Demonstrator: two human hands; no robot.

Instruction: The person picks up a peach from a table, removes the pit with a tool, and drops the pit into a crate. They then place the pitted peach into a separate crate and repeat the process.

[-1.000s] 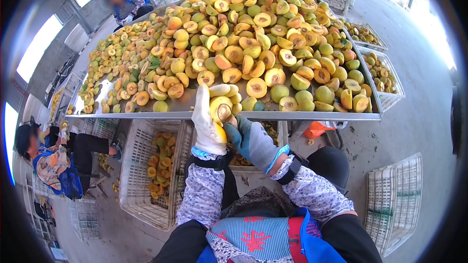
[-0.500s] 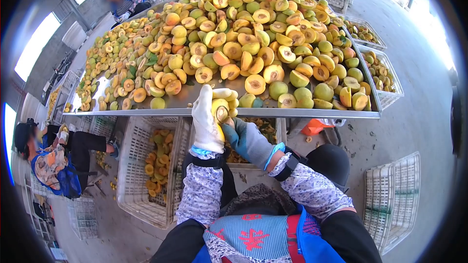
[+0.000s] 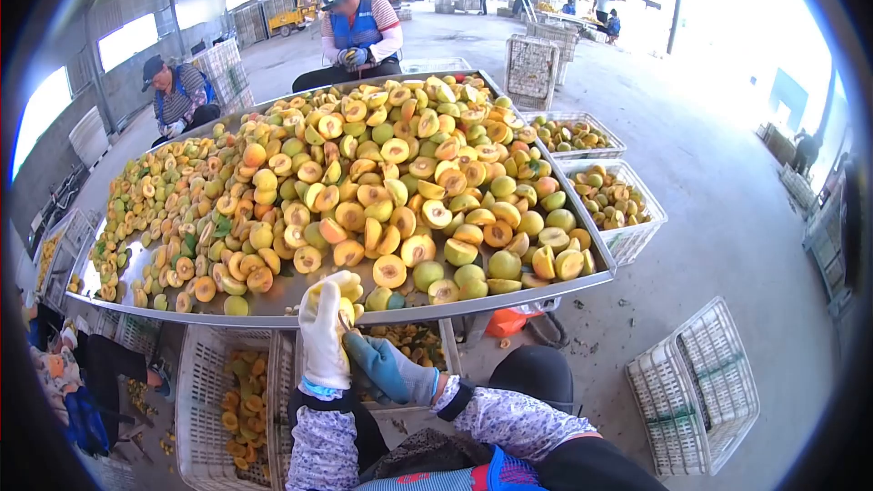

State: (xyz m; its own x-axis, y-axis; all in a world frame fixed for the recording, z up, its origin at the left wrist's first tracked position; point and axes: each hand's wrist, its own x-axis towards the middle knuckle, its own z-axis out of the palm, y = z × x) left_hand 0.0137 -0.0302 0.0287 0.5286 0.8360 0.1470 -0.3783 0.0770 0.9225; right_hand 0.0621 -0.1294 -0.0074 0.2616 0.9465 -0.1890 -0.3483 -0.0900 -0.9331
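Note:
My left hand [image 3: 324, 335], in a white and yellow glove, is closed around a peach half [image 3: 346, 313] just off the table's near edge. My right hand [image 3: 393, 369], in a grey-blue glove, meets it from the right with bent fingers pressed together at the fruit. Whatever those fingers grip is too small and hidden to make out. Just beyond both hands, a large heap of cut, yellow-green peaches [image 3: 391, 173] covers much of the metal table [image 3: 509, 298].
Below the table stand white crates [image 3: 195, 400] with fruit pieces. More filled crates [image 3: 637, 238] line its right side, and another crate [image 3: 696, 391] lies at lower right. One co-worker [image 3: 355, 32] sits across the table, another [image 3: 177, 95] at far left, a third [image 3: 64, 373] at lower left.
The view has tilted up and swung right, bringing the far side of the hall into sight. My hands stay together at the fruit, whose cut face is now mostly turned out of sight.

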